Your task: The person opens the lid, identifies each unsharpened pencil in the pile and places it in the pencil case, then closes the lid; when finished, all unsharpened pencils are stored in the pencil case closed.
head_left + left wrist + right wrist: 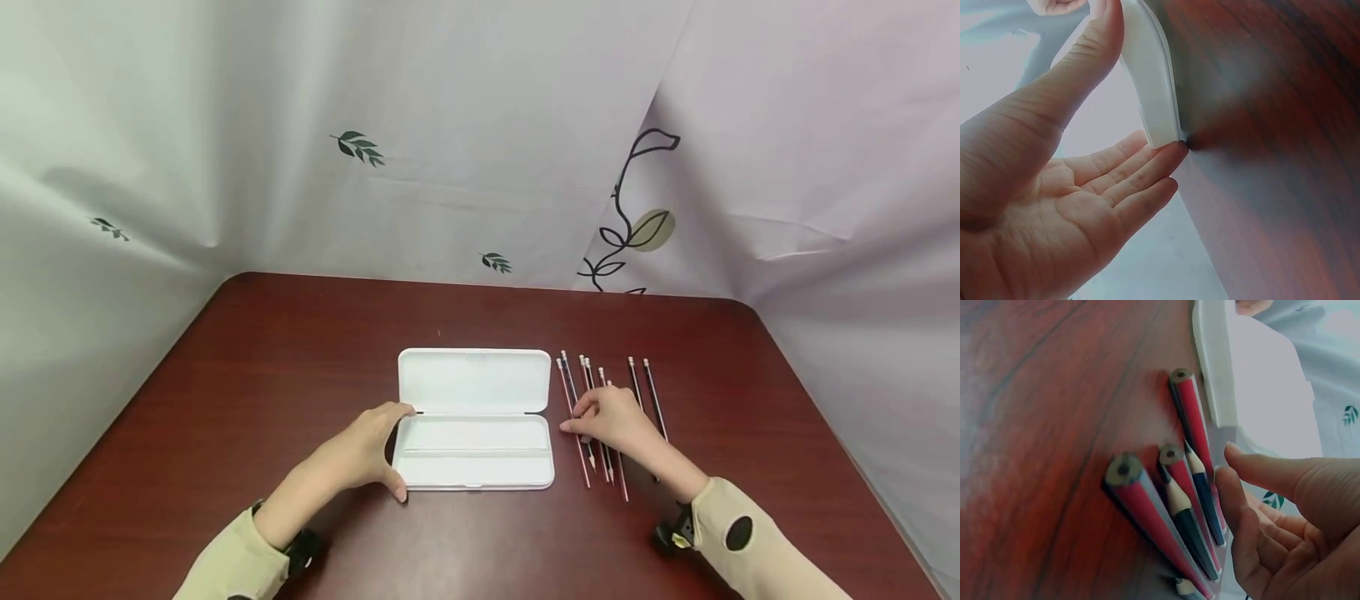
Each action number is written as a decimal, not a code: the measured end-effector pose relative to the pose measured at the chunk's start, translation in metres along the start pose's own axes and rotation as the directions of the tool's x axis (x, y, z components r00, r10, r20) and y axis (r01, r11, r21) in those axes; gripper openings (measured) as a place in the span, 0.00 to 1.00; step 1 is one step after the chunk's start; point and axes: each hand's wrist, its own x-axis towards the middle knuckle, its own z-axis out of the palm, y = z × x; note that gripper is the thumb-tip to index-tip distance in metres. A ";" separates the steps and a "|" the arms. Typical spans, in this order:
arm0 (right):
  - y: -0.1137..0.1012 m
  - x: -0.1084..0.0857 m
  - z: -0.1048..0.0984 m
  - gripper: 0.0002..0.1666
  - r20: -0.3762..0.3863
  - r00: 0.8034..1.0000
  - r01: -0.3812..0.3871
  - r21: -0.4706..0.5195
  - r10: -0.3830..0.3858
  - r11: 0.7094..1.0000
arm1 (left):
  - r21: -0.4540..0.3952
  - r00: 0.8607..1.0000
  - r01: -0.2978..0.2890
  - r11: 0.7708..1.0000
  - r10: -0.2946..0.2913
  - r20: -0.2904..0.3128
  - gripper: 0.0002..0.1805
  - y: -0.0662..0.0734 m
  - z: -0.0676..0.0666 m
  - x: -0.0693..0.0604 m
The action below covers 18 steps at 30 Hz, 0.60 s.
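Observation:
A white pencil case (472,475) lies on the table with its lid (474,381) folded back, and nothing shows inside. My left hand (367,450) holds its left end, thumb at the front corner and fingers at the hinge side. In the left wrist view the fingertips (1175,153) touch the edge of the case. To the right of the case, my right hand (611,417) hovers over several pencils, partly covering them. In the right wrist view its thumb and index finger (1230,487) are apart beside a red pencil (1192,412), with nothing visible between them.
Red and dark pencils lie roughly side by side, some with sharpened tips, some blunt toward me. Two dark pencils (654,392) lie farther right. The reddish-brown table (315,333) meets a pale patterned curtain (450,208) at its back and sides.

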 end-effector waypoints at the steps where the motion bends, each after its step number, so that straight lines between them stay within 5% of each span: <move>1: -0.001 0.001 0.001 0.11 -0.003 1.000 -0.005 -0.003 0.005 1.000 | 0.000 1.000 -0.001 1.000 0.001 0.001 0.53 0.000 0.000 0.000; 18: -0.002 0.010 0.006 0.16 0.027 1.000 -0.003 -0.100 0.005 0.995 | -0.002 1.000 0.010 1.000 -0.010 0.002 0.52 0.002 -0.002 0.000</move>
